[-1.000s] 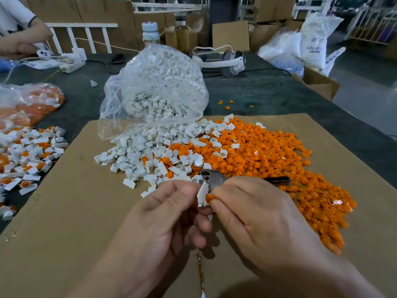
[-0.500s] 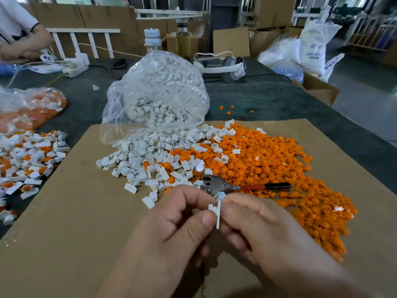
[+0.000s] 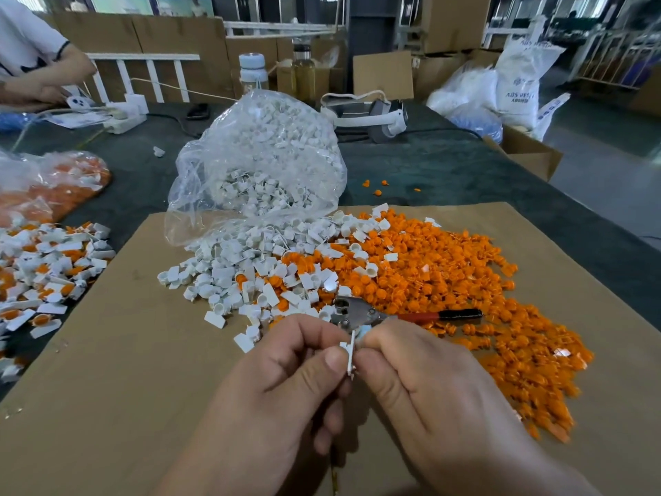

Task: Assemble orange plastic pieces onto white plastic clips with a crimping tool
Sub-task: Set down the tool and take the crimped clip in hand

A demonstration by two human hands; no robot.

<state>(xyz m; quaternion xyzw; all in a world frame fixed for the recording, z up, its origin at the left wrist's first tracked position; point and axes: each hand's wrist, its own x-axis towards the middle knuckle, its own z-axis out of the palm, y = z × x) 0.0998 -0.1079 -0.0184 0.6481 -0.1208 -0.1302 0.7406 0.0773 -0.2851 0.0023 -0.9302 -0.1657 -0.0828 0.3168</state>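
Small factory assembly workshop. Long dark-topped work table (image 3: pixel 447 170) carried bulk heaps of loose white plastic clips (image 3: pixel 243 266) and small orange plastic pieces (image 3: pixel 447 273) on brown cardboard sheet (image 3: pixel 125 352). Clear plastic bag of clips (image 3: pixel 264 155), stacked brown cardboard boxes (image 3: pixel 454 19) and white printed resin sack (image 3: pixel 518 84) stood behind. Second person's arm (image 3: pixel 46 77) was at same table.

clips (image 3: pixel 243 277) left, pieces (image 3: pixel 447 281) right — on cardboard (image 3: pixel 125 352)

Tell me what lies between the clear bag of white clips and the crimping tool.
Head view: a loose heap of white clips, with some orange pieces mixed in.
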